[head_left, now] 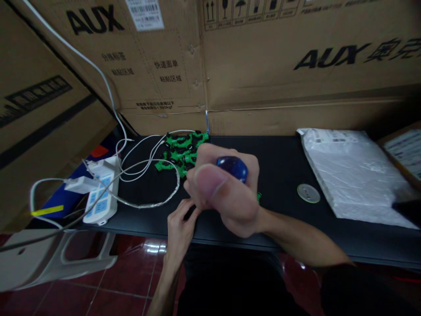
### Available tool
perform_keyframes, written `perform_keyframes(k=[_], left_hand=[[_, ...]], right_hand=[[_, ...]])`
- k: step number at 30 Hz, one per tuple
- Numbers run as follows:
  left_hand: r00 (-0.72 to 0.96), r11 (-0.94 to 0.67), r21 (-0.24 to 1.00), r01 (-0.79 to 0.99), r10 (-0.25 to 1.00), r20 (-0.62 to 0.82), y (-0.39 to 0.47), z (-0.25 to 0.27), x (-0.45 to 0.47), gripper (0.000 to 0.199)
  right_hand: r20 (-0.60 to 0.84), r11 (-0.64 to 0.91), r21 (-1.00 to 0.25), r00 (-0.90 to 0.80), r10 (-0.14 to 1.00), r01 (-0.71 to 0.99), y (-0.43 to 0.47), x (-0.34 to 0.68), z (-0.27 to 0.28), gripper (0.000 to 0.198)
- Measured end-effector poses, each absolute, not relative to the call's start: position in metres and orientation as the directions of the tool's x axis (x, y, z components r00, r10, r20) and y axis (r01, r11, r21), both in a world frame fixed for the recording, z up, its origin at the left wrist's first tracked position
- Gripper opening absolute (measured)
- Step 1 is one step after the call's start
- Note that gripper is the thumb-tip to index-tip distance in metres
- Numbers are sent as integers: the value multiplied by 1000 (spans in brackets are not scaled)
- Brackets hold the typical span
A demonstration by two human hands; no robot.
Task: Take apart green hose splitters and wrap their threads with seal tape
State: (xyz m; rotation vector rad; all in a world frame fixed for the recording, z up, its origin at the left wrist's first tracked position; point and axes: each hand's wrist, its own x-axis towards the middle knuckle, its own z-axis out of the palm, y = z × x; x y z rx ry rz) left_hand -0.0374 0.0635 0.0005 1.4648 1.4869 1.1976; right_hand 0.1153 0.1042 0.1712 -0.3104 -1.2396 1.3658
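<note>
My right hand [223,193] is wrapped in a fist, close to the camera, round what looks like a screwdriver [234,167]. Only the rounded end of its glossy blue handle shows; the shaft is hidden below the fist. Lower and to the left, my left hand [182,224] rests at the front of the black table, fingers bent together. Its fingertips go behind the right hand, so what they hold cannot be seen. Several green plastic parts [180,151] with black fittings lie in a cluster beyond both hands. A bit of green [259,196] peeks out right of my right wrist.
On the left sit a white power strip [102,193] with plugs and looping white cables [153,205]. A round metallic disc [308,193] and a white plastic package [348,175] lie to the right. Large cardboard boxes [256,83] wall off the table's back. A pale stool [82,254] stands at lower left.
</note>
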Motion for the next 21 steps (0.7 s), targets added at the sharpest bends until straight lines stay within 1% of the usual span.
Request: perform_keyframes(k=[2, 4, 6, 8, 9, 10, 11, 13, 14, 17, 21], left_hand=[[-114, -72, 951, 302, 987, 111, 65, -1, -38, 21], [-128, -69, 957, 281, 986, 108, 67, -3, -38, 25], [-135, -63, 973, 223, 986, 95, 68, -5, -37, 28], [-132, -58, 989, 133, 988, 75, 69, -7, -37, 31], [-128, -56, 994, 91, 990, 67, 69, -8, -37, 32], [-125, -57, 997, 61, 990, 64, 70, -8, -37, 33], [-125, -61, 997, 48, 990, 67, 70, -8, -36, 34], [-142, -75, 996, 43, 987, 81, 72, -7, -36, 35], [-156, -82, 996, 41, 984, 88, 73, -7, -37, 36], [-210, -101, 994, 38, 972, 107, 75, -7, -37, 35], [-260, -109, 993, 48, 958, 118, 77, -8, -37, 35]], right_hand=[[399, 204, -804, -254, 881, -558, 104, 124, 188, 57], [277, 123, -834, -214, 937, -538, 104, 134, 204, 64], [198, 75, -840, -175, 965, -537, 108, 141, 211, 62], [170, 36, -848, -207, 963, -529, 113, 145, 203, 53], [139, -11, -867, -262, 955, -499, 117, 145, 194, 50], [64, -82, -892, -304, 950, -445, 120, 144, 182, 49], [-58, -198, -918, -375, 925, -345, 123, 143, 168, 47], [-299, -392, -904, -404, 865, -170, 125, 141, 138, 43], [-356, -438, -891, -417, 836, -117, 124, 140, 125, 38], [-464, -525, -851, -441, 768, -19, 117, 138, 97, 27], [-524, -579, -815, -463, 715, 28, 105, 135, 86, 25]])
